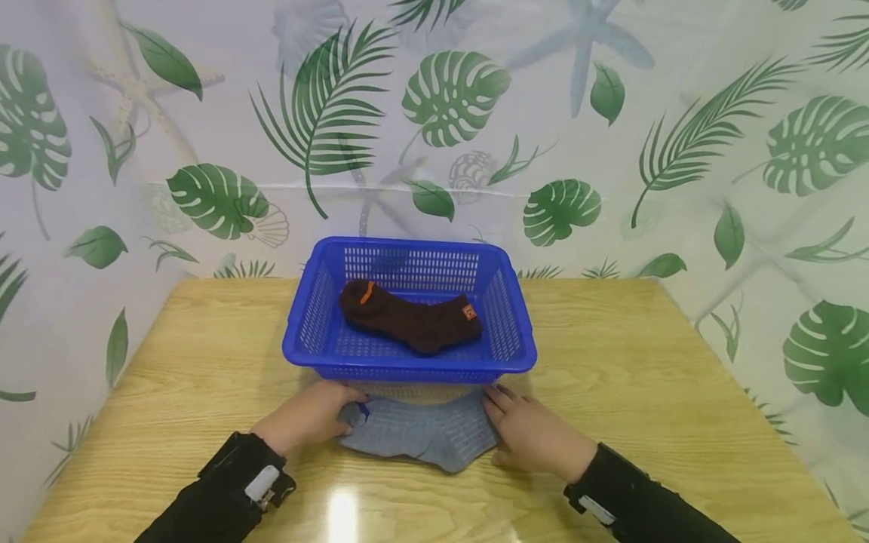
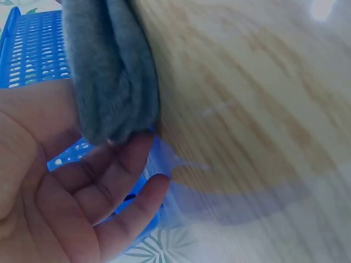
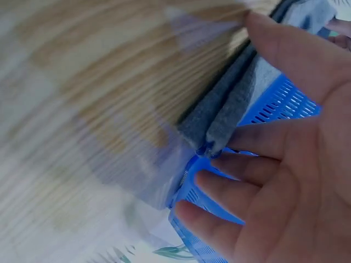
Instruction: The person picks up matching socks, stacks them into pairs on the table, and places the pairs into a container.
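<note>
A pair of grey socks (image 1: 421, 430) lies flat along the table in front of the basket, one layer on the other, with a dark blue mark near the left end. My left hand (image 1: 312, 415) pinches that left end between thumb and fingers; in the left wrist view the grey fabric (image 2: 112, 71) hides part of the hand. At the other end, my right hand (image 1: 532, 434) touches the socks with nearly straight fingers. Its thumb (image 3: 274, 38) is spread apart from them in the right wrist view. Brown socks (image 1: 414, 320) with orange marks lie inside the blue basket (image 1: 410, 363).
The blue basket stands just beyond the socks, its front rim close to both hands. The wooden table (image 1: 611, 339) reaches a wall covering (image 1: 475, 166) printed with leaves at the back and sides. Light glares off the table near the front.
</note>
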A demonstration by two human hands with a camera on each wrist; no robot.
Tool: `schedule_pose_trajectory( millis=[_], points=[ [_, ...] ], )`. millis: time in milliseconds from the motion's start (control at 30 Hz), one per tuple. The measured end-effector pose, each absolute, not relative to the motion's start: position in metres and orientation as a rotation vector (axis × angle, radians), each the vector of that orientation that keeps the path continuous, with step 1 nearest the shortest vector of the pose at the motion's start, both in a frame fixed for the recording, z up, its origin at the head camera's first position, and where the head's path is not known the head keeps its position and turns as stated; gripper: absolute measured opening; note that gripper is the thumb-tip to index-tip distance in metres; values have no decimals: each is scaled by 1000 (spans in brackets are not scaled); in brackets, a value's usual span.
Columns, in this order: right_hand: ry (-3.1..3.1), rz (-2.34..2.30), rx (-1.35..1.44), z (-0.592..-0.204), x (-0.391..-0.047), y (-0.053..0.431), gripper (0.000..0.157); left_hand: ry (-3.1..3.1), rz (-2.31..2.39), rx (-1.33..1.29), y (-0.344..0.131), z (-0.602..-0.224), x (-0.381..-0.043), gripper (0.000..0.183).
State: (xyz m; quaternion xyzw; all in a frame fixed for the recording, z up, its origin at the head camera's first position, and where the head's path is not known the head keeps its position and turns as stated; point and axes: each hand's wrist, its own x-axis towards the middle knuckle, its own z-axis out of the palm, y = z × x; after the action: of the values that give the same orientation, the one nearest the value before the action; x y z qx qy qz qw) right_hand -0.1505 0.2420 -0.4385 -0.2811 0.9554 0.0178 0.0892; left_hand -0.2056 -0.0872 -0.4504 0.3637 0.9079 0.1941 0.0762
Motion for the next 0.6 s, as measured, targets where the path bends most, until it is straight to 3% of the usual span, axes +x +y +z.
schedule_pose_trajectory(
  millis=[200, 300, 467, 600],
  points=[
    [2825, 50, -804, -437, -148, 244, 79, 2803, 522, 1124, -91, -450, -208, 21],
    [2842, 53, -882, -433, -144, 237, 77, 2932, 406, 1113, -80, -446, -199, 24],
    [2679, -48, -1065, -430, -128, 215, 81, 2822, 349, 1222, -53, -439, -172, 52],
    [2491, -126, -1030, -434, -119, 207, 99, 2541, 289, 1132, -46, -435, -157, 77]
  ],
)
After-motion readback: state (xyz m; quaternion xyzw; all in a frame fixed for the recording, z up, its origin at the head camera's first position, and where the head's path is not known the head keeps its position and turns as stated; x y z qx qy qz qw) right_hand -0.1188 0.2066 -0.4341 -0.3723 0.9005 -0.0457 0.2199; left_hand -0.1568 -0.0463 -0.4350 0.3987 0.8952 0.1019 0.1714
